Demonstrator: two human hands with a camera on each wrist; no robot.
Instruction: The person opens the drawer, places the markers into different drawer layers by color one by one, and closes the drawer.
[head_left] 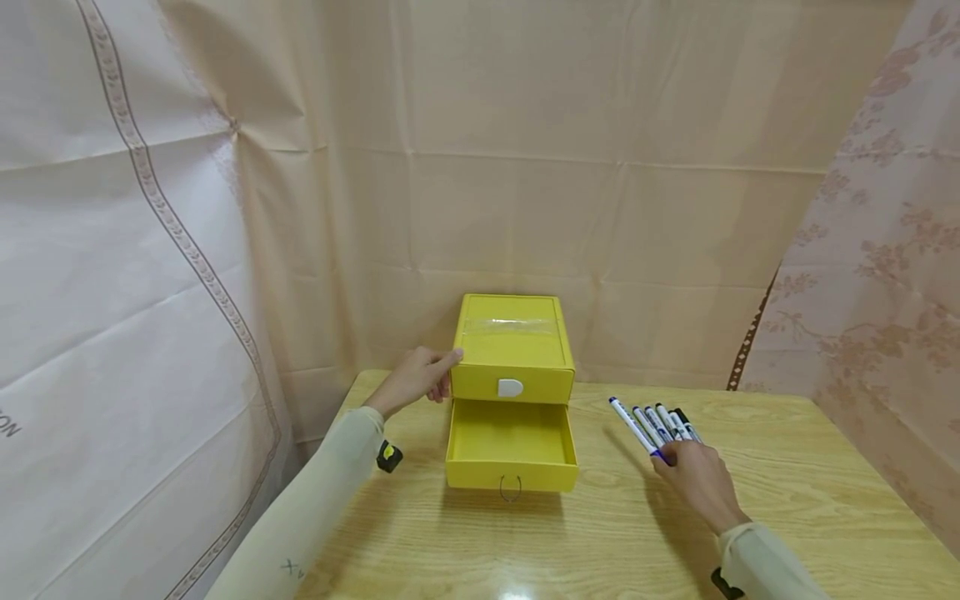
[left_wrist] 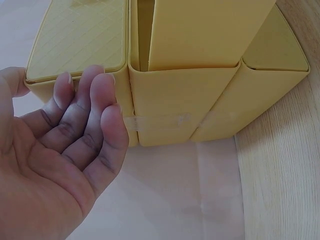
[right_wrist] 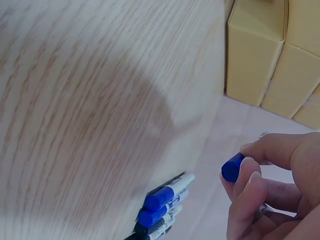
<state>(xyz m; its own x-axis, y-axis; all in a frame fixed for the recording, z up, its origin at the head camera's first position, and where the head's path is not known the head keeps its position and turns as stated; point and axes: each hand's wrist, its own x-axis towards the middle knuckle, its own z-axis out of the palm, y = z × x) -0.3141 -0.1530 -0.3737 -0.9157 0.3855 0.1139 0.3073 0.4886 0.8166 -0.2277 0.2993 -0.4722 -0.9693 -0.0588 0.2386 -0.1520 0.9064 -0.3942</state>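
A yellow drawer box (head_left: 513, 350) stands on the table, its top drawer closed. Below that, a yellow drawer (head_left: 512, 477) with a wire loop handle is pulled out, with nothing visible inside. My left hand (head_left: 416, 379) is at the box's left side, thumb on its top edge. In the left wrist view the left hand's fingers (left_wrist: 107, 135) are loosely bent beside the side wall. My right hand (head_left: 699, 482) pinches a white marker (head_left: 632, 425) with a blue cap (right_wrist: 232, 169). Several markers (head_left: 671, 423) with blue and black caps lie in a row just beyond that hand.
The wooden table (head_left: 802, 475) reaches back to a beige cloth (head_left: 510, 208) hanging behind the box. White cloth (head_left: 135, 333) hangs on the left, flowered cloth (head_left: 892, 275) on the right. Clear tape (head_left: 510, 325) crosses the box top.
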